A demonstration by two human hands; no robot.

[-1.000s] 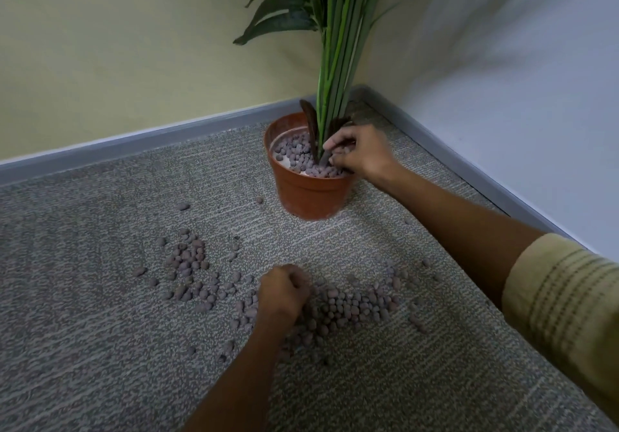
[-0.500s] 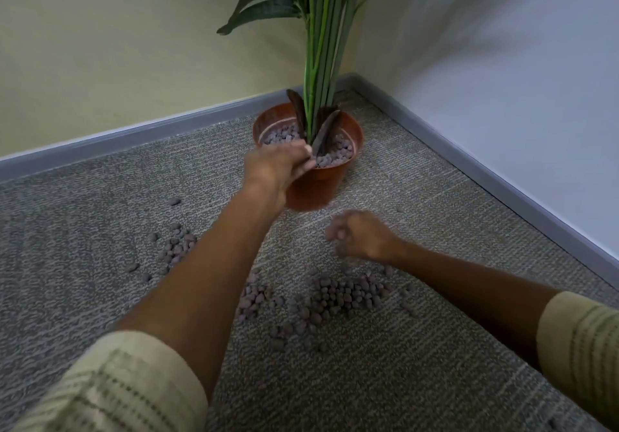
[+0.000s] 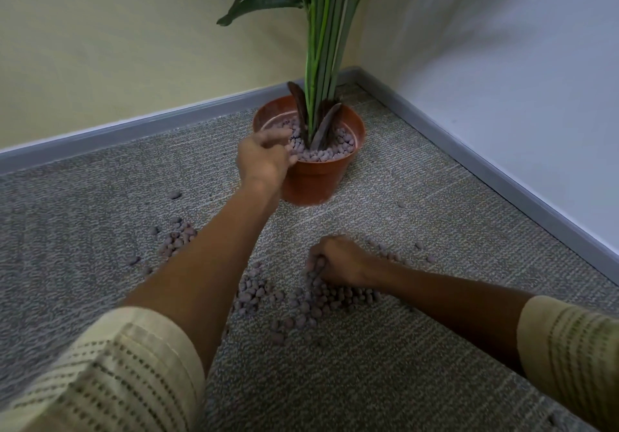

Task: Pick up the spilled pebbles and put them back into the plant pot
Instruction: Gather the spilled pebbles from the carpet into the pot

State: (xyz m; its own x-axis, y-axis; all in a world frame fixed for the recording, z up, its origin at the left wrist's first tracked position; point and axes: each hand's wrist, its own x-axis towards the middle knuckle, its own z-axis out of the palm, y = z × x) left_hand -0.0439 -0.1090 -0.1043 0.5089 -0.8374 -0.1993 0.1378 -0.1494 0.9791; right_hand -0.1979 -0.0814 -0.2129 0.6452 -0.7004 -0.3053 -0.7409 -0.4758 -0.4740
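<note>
An orange plant pot [image 3: 315, 177] stands on the carpet in the room's corner, holding a green plant and a layer of purple-grey pebbles. My left hand [image 3: 264, 158] hovers over the pot's left rim with its fingers loosened over the pebbles inside. Spilled pebbles [image 3: 308, 301] lie in a patch on the carpet in front of the pot, with a smaller cluster [image 3: 176, 240] further left. My right hand [image 3: 336, 261] rests on the near patch, its fingers curled round some pebbles.
Grey skirting [image 3: 134, 130] runs along the yellow wall at the back and along the white wall [image 3: 502, 177] on the right, meeting just behind the pot. A few stray pebbles [image 3: 420, 247] lie towards the right wall. Long green stems [image 3: 321, 46] rise above the pot.
My left hand rose from the spilled pebbles to the pot's rim and its fingers loosened. My right hand left the pot and came down onto the spilled patch, curling into it.
</note>
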